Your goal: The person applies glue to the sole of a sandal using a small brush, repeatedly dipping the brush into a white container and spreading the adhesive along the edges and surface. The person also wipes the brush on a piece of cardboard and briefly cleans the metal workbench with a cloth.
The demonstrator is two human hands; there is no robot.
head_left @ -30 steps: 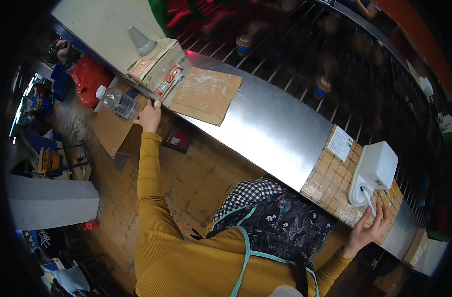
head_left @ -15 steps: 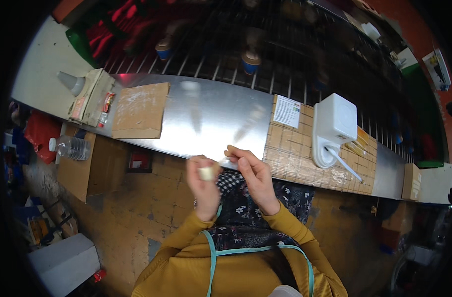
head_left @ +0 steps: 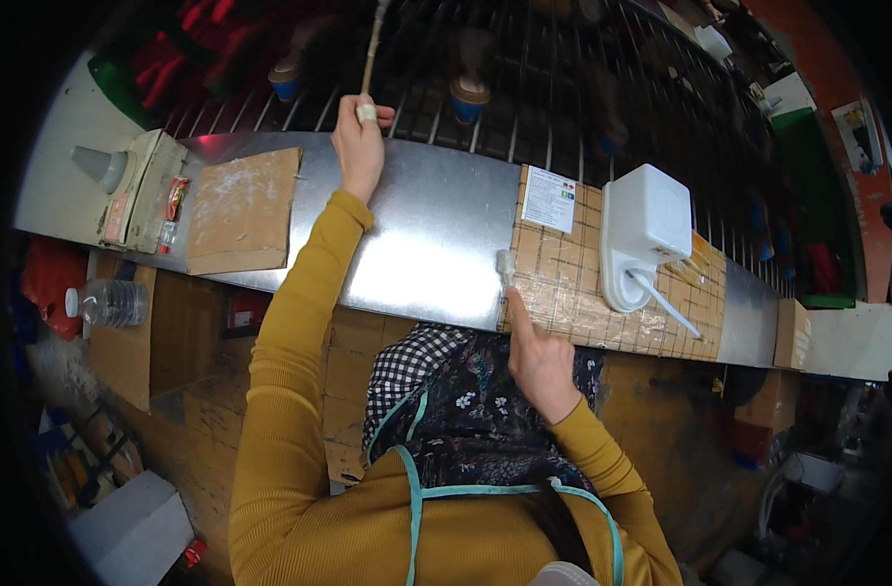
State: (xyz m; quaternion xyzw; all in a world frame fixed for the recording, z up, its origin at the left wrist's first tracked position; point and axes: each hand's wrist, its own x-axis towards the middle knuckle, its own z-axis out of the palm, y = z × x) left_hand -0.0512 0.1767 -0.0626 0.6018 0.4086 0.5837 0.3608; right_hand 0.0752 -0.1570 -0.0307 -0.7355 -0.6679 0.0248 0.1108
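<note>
My left hand [head_left: 360, 146] is stretched forward over the far edge of the metal counter [head_left: 422, 234], closed round a thin wooden stick [head_left: 370, 63] whose pale tip points away from me. A cream-coloured wrap [head_left: 367, 113] shows on one of its fingers. Near the counter's front edge, my right hand [head_left: 544, 366] is closed on a small brush with a whitish head [head_left: 506, 266]. The brush head lies over the left edge of the wrapped cardboard sheet [head_left: 553, 313]; the handle is mostly hidden by the hand.
Beyond the counter runs a metal rod rack with dark shoes [head_left: 469, 98] showing blue and tan ends. A white dispenser with a spout [head_left: 646, 225] stands on the wrapped sheet, beside a printed paper [head_left: 549, 198]. At left lie a cardboard piece [head_left: 243, 210] and a plastic bottle [head_left: 114, 302].
My left hand has reached forward and slightly left with the stick, away from my right hand. My right hand has moved right and a little lower, with the brush.
</note>
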